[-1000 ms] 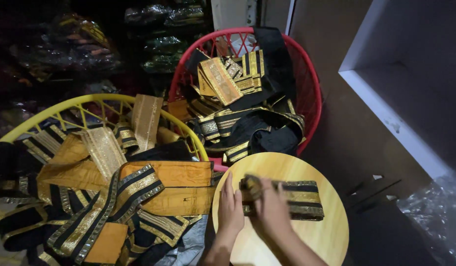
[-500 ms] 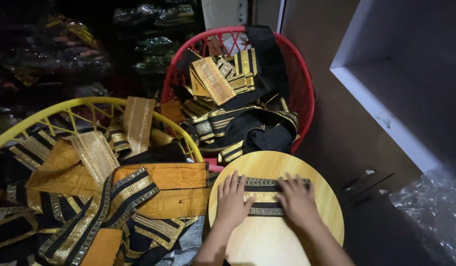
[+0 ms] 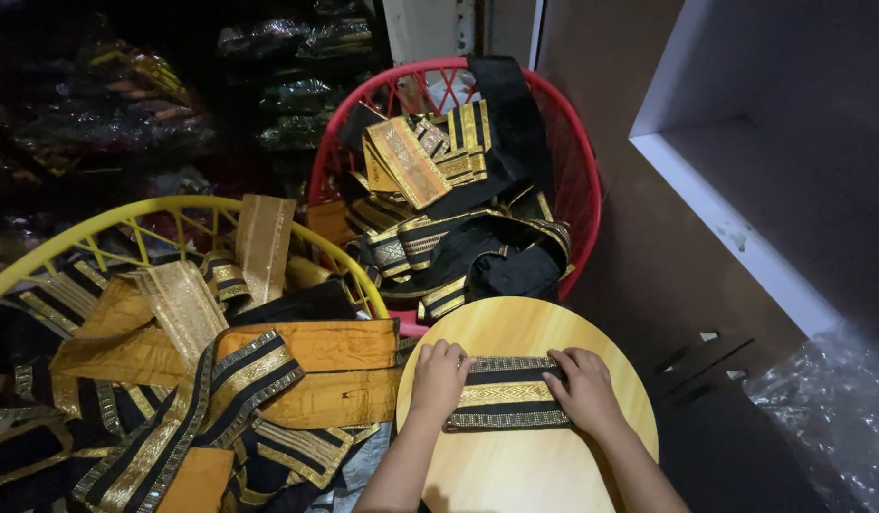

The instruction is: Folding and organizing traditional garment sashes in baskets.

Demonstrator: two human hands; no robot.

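Since the earlier frame both hands have slid apart to the ends of the folded black-and-gold band (image 3: 508, 392), which lies flat on the round wooden surface (image 3: 525, 470). Left hand (image 3: 439, 378) and right hand (image 3: 584, 388) press down with fingers flat, gripping nothing. One band looks folded; many lie loose in the yellow basket (image 3: 107, 223) at left and the red basket (image 3: 577, 161) behind. A white shelf (image 3: 744, 237) stands right.
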